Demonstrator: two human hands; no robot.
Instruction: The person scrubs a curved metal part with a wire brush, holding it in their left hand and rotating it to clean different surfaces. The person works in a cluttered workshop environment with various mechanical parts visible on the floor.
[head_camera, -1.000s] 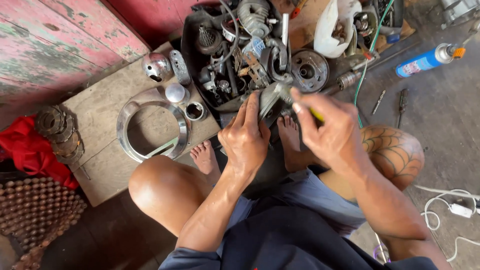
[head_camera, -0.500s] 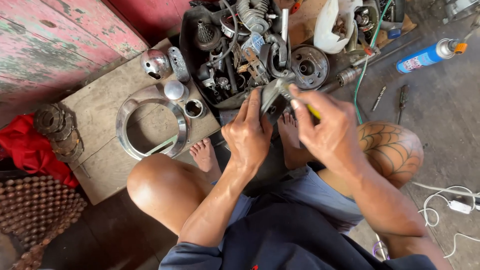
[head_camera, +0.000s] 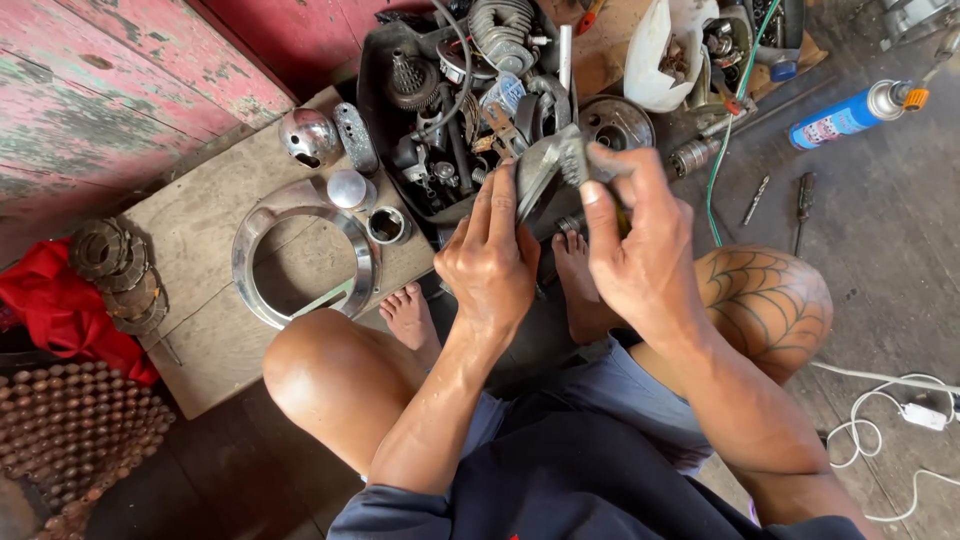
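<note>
The left hand (head_camera: 490, 265) is gripping a flat grey metal part (head_camera: 540, 170), fingers stretched up along its near face and thumb tucked behind, holding it tilted just above the bare feet (head_camera: 575, 270). The right hand (head_camera: 635, 255) is closing round the part's upper end, forefinger and thumb pinching there, and a sliver of something yellow is peeking out under the palm, though what it is cannot be told. The part is hovering in front of the black tray (head_camera: 375, 90), which is lying on the floor crammed with gears, springs and small engine pieces. Left of the tray, a wooden board (head_camera: 200, 230) is carrying a big chrome ring (head_camera: 300, 255), a chrome dome cover (head_camera: 310, 135), a small round cap (head_camera: 347, 188) and a short metal sleeve (head_camera: 387, 224). Rusty sprockets (head_camera: 118, 275) are sitting stacked at the board's left edge, beside a red cloth (head_camera: 50, 300). Off to the right, a blue spray can (head_camera: 845, 115) is lying on the concrete floor (head_camera: 880, 230), with a screwdriver (head_camera: 800, 210) nearby and a white cable (head_camera: 880, 400) trailing past the tattooed knee (head_camera: 770, 300).
</note>
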